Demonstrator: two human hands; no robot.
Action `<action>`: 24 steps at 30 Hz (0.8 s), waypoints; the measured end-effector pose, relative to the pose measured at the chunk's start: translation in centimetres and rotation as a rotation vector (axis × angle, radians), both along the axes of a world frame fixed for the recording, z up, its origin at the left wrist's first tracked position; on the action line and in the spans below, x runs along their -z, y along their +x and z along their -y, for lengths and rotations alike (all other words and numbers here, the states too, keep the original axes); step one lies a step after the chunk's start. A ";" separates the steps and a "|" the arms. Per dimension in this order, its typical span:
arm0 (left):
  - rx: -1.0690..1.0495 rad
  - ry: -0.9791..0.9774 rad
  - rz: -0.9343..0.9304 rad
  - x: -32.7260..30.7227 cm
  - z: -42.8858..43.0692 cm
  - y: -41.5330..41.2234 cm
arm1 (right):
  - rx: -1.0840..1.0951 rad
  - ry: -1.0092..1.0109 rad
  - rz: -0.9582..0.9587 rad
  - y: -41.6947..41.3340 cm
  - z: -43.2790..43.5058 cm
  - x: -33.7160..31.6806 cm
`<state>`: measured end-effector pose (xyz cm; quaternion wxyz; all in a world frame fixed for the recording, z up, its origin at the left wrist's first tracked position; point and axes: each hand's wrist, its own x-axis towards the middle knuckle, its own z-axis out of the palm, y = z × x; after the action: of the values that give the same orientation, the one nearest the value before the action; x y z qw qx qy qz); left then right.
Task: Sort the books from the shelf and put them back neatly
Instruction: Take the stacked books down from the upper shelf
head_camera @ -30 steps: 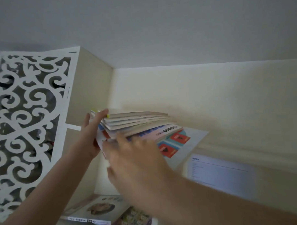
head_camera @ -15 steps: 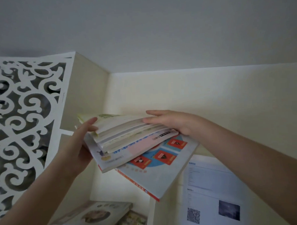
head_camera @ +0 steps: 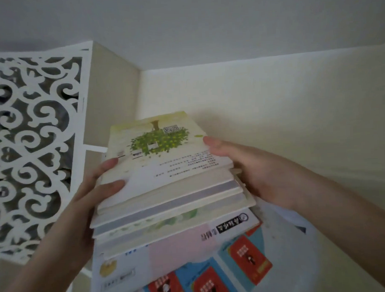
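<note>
Since half a second ago the stack of books [head_camera: 167, 190] has come closer to me and tipped so I now see its top cover, and my right hand [head_camera: 251, 172] has slid from lying over the top to clasping the right edge. That hand grips the stack with its thumb on the cover's right edge; the fingers go underneath, out of sight. My left hand [head_camera: 90, 193] grips the left edge, thumb and one fingertip pressed on the cover's near left corner, palm against the side. The stack is held in the air between both hands, touching nothing else that I can see.

On top lies the green tree book [head_camera: 161, 147], its print upside down to me. Below it several pale books are fanned out unevenly, then a pink and white book [head_camera: 169, 249], and at the bottom a blue book with red cards [head_camera: 245, 259] sticking out toward me. Left of the stack stands the white scrollwork panel [head_camera: 34, 140] of the shelf; behind is a cream wall [head_camera: 284, 103].
</note>
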<state>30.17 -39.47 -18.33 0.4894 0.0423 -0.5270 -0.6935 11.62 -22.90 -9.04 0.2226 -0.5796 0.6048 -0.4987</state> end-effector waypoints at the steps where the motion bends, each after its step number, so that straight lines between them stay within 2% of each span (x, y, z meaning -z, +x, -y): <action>1: -0.017 -0.004 0.004 0.6 -0.6 0.1 | 0.032 -0.051 -0.058 -0.1 -0.5 1.0; 3: -0.034 -0.031 0.028 2.3 -1.5 0.2 | 0.093 -0.150 -0.138 -0.3 -1.5 3.4; 10: -0.057 -0.177 0.020 8.3 -5.0 0.1 | 0.030 -0.179 0.007 -0.7 -6.4 12.6; 15: -0.007 -0.339 0.206 14.3 -7.5 -1.0 | 0.094 -0.107 0.116 -1.7 -11.1 20.4; 24: 0.354 -0.299 0.473 23.2 -11.9 -9.0 | 0.284 0.136 0.452 -6.8 -18.5 33.7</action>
<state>21.14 -27.56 -41.51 0.2261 0.0376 -0.7211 -0.6538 4.78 -4.40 -42.71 0.3182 -0.3468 0.6469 -0.6000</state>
